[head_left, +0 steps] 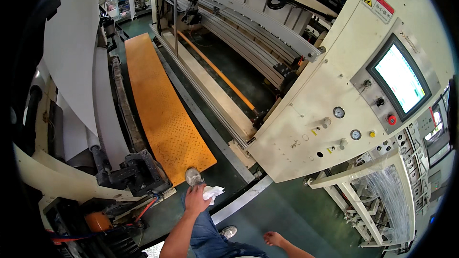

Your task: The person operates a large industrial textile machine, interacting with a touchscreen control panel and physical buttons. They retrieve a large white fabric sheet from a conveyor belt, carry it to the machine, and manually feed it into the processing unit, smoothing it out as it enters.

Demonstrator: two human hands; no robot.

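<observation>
My left hand (195, 200) is closed on a crumpled white piece of paper or tissue (212, 193), which sticks out on its right side. Below that hand is my jeans-clad leg, and my shoe (193, 177) is on the near end of a yellow tread-plate step (165, 110). Lower right, my right hand (274, 239) hangs over the green floor with its fingers curled in; nothing shows in it and it touches nothing. My other shoe (229, 231) stands on the floor between the two hands.
On the left, wide white web material (71, 52) runs over rollers beside a black clamp-like bracket (138, 174). A cream machine cabinet (296, 134) with gauges, knobs and a lit touchscreen (400, 77) rises on the right. Metal rails border the step. A film-wrapped frame (389, 200) stands lower right.
</observation>
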